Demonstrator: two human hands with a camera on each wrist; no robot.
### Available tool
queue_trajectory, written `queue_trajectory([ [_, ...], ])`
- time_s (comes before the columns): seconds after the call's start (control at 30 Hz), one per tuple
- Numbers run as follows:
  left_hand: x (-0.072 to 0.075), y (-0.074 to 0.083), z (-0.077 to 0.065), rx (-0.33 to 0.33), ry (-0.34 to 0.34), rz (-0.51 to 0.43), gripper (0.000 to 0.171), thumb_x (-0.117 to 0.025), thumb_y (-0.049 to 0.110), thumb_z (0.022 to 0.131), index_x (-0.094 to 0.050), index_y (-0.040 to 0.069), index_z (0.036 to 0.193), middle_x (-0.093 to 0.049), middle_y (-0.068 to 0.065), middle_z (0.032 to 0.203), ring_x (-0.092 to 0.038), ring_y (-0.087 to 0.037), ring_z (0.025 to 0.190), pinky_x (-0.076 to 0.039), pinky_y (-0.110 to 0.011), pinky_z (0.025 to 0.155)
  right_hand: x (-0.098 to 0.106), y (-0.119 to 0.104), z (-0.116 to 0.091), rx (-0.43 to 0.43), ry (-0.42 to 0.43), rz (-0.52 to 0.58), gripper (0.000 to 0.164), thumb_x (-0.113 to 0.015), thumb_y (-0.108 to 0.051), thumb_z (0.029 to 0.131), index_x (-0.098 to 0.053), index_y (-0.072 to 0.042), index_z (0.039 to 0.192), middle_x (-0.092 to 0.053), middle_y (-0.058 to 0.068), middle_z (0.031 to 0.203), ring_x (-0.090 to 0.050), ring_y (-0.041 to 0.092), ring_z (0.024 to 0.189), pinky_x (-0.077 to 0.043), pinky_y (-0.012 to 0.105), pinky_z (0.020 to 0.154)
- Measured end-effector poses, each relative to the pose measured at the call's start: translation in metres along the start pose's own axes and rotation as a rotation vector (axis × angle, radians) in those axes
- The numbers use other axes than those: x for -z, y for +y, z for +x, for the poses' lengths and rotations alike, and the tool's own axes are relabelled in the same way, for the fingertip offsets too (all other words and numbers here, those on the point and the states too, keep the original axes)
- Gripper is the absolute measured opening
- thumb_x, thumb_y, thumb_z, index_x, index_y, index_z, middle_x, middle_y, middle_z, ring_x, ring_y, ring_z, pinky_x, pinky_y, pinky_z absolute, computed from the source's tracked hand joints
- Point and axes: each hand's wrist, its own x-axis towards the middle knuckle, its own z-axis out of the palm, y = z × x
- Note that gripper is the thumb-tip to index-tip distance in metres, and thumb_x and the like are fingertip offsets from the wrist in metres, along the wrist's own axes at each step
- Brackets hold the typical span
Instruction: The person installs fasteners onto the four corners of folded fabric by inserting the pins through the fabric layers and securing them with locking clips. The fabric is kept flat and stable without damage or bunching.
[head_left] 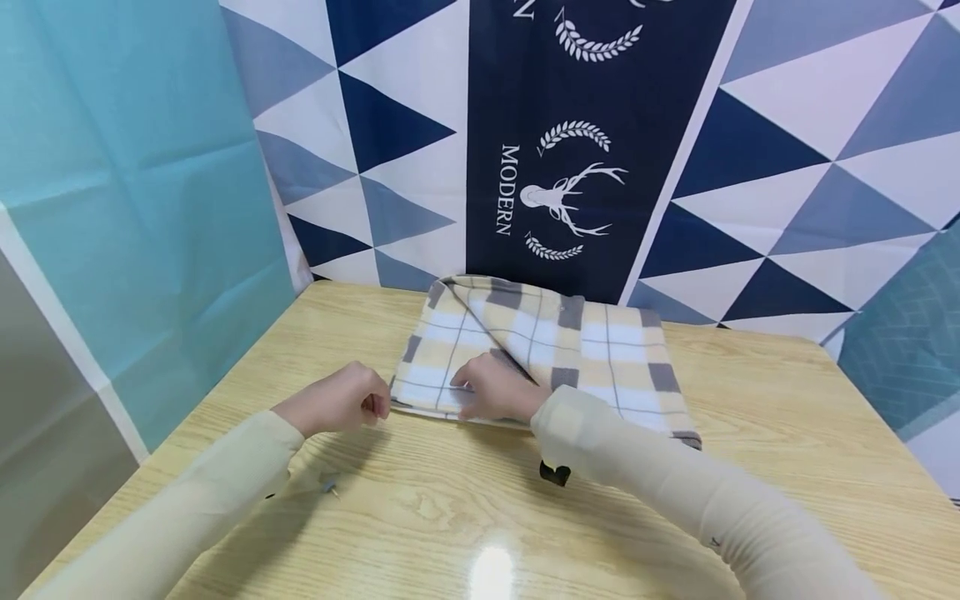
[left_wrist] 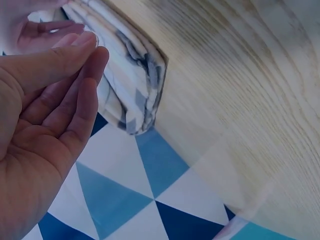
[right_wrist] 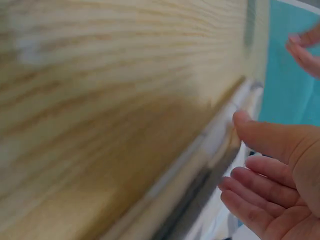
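Observation:
A plaid fleece blanket (head_left: 615,358) in white, cream and grey lies folded in several layers against the back wall. A slanting fold edge crosses its left part. My right hand (head_left: 498,387) is over the blanket's front left part, thumb and fingers spread apart. From the right wrist, that hand's thumb (right_wrist: 245,125) is right at the blanket's layered edge (right_wrist: 200,185). Just off the front left corner is my left hand (head_left: 345,400). Its fingers (left_wrist: 75,107) bend loosely and the thumb tip meets the index finger, with nothing seen between them.
The wood-grain table (head_left: 435,517) reaches up to a wall cloth (head_left: 405,142) with triangles and deer-head print. Teal sheeting (head_left: 150,208) hangs along the left side. A small blue-grey piece (head_left: 328,486) shows below my left wrist. A black device (head_left: 555,473) sits under my right wrist.

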Motion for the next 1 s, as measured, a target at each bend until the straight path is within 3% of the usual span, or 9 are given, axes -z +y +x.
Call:
queue_trajectory([
  [0.1, -0.001, -0.005, 0.003, 0.003, 0.007, -0.012, 0.025, -0.058, -0.019, 0.070, -0.068, 0.004, 0.070, -0.068, -0.002, 0.069, -0.053, -0.001, 0.061, -0.048, -0.016, 0.057, -0.005, -0.004, 0.001, 0.032, 0.000, -0.015, 0.015, -0.079, -0.006, 0.071, -0.065, -0.002, 0.072, -0.049, -0.001, 0.057, -0.049, 0.008, 0.057, -0.042, 0.020, 0.057],
  [0.17, -0.003, -0.008, 0.005, 0.005, 0.012, -0.017, 0.024, -0.059, -0.018, 0.071, -0.068, 0.004, 0.071, -0.068, -0.002, 0.069, -0.053, 0.000, 0.061, -0.048, -0.016, 0.057, -0.008, -0.007, 0.001, 0.056, 0.002, -0.006, 0.025, -0.072, 0.004, 0.068, -0.051, -0.006, 0.061, -0.031, -0.005, 0.055, -0.031, 0.007, 0.054, -0.029, 0.018, 0.052],
  [0.23, -0.004, -0.012, 0.006, 0.008, 0.018, -0.020, 0.023, -0.060, -0.017, 0.071, -0.068, 0.004, 0.071, -0.068, -0.002, 0.069, -0.053, 0.000, 0.061, -0.048, -0.015, 0.057, -0.010, -0.010, 0.003, 0.084, 0.006, -0.027, 0.035, -0.066, 0.008, 0.066, -0.038, -0.011, 0.059, -0.022, -0.006, 0.055, -0.024, 0.007, 0.053, -0.023, 0.017, 0.051],
  [0.33, -0.005, -0.018, 0.007, 0.026, 0.021, -0.039, 0.023, -0.060, -0.017, 0.071, -0.069, 0.004, 0.071, -0.069, -0.005, 0.070, -0.053, 0.000, 0.061, -0.048, -0.016, 0.057, -0.011, -0.012, 0.005, 0.101, 0.020, -0.017, 0.033, -0.062, 0.011, 0.064, -0.038, -0.012, 0.058, -0.023, -0.006, 0.055, -0.025, 0.008, 0.054, -0.023, 0.017, 0.051],
  [0.47, -0.004, -0.023, 0.008, 0.041, 0.026, -0.064, 0.022, -0.060, -0.016, 0.072, -0.070, 0.004, 0.072, -0.070, -0.007, 0.072, -0.054, -0.001, 0.062, -0.049, -0.016, 0.058, -0.009, -0.010, 0.011, 0.075, 0.044, 0.014, 0.013, -0.068, 0.008, 0.065, -0.063, -0.004, 0.065, -0.042, -0.004, 0.055, -0.033, 0.007, 0.056, -0.030, 0.017, 0.053],
  [0.57, -0.003, -0.025, 0.008, 0.036, 0.032, -0.062, 0.021, -0.060, -0.015, 0.073, -0.070, 0.004, 0.072, -0.070, -0.007, 0.072, -0.055, -0.001, 0.063, -0.049, -0.017, 0.058, -0.008, -0.007, 0.014, 0.069, 0.041, 0.027, 0.012, -0.070, 0.005, 0.066, -0.071, -0.005, 0.072, -0.048, -0.003, 0.056, -0.034, 0.007, 0.056, -0.030, 0.016, 0.054],
  [0.7, -0.002, -0.027, 0.009, 0.028, 0.041, -0.053, 0.022, -0.060, -0.016, 0.072, -0.069, 0.004, 0.072, -0.070, -0.007, 0.071, -0.055, -0.002, 0.063, -0.049, -0.017, 0.058, -0.008, -0.007, 0.017, 0.078, 0.020, 0.039, 0.025, -0.063, 0.006, 0.069, -0.049, -0.010, 0.056, -0.029, -0.005, 0.052, -0.022, 0.008, 0.052, -0.021, 0.019, 0.051],
  [0.8, -0.003, -0.028, 0.009, 0.035, 0.046, -0.056, 0.021, -0.061, -0.016, 0.073, -0.069, 0.003, 0.072, -0.069, -0.007, 0.071, -0.055, -0.002, 0.063, -0.049, -0.017, 0.059, -0.012, -0.010, 0.021, 0.092, 0.035, 0.015, 0.037, -0.058, 0.007, 0.071, -0.032, -0.013, 0.055, -0.019, -0.005, 0.053, -0.017, 0.009, 0.051, -0.017, 0.019, 0.051],
  [1.0, -0.003, -0.028, 0.011, 0.066, 0.059, -0.082, 0.019, -0.063, -0.016, 0.075, -0.069, 0.002, 0.074, -0.070, -0.008, 0.073, -0.056, -0.003, 0.064, -0.050, -0.017, 0.060, -0.025, -0.018, 0.035, 0.106, 0.110, -0.041, 0.036, -0.058, 0.003, 0.083, -0.039, -0.014, 0.057, -0.030, -0.006, 0.052, -0.023, 0.005, 0.049, -0.021, 0.015, 0.049],
])
